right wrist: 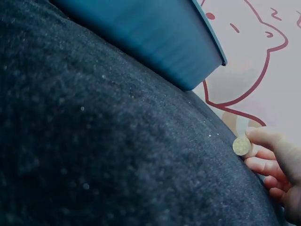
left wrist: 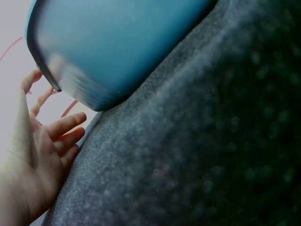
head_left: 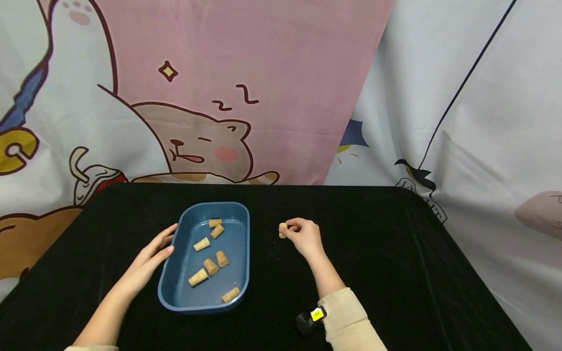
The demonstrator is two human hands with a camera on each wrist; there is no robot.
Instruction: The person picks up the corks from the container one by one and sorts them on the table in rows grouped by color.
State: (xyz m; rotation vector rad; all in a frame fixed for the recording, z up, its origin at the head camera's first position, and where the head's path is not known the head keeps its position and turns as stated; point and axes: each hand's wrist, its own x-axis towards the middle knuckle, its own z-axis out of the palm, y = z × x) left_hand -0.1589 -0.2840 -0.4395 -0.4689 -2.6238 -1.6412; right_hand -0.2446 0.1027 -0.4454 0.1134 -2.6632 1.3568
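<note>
The right hand (head_left: 305,236) pinched a cork (head_left: 283,230) just above the black table (head_left: 373,253), right of the blue tray (head_left: 206,304); the left hand (head_left: 151,258), fingers relaxed, steadied the tray's rim, a sensible brace while carrying.

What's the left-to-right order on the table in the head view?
Left hand → blue tray holding corks → single cork → right hand, whose grip pinches that cork.

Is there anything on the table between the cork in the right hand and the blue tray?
Nothing visible. The right hand pinches the cork, and only bare black cloth lies between it and the blue tray.
</note>
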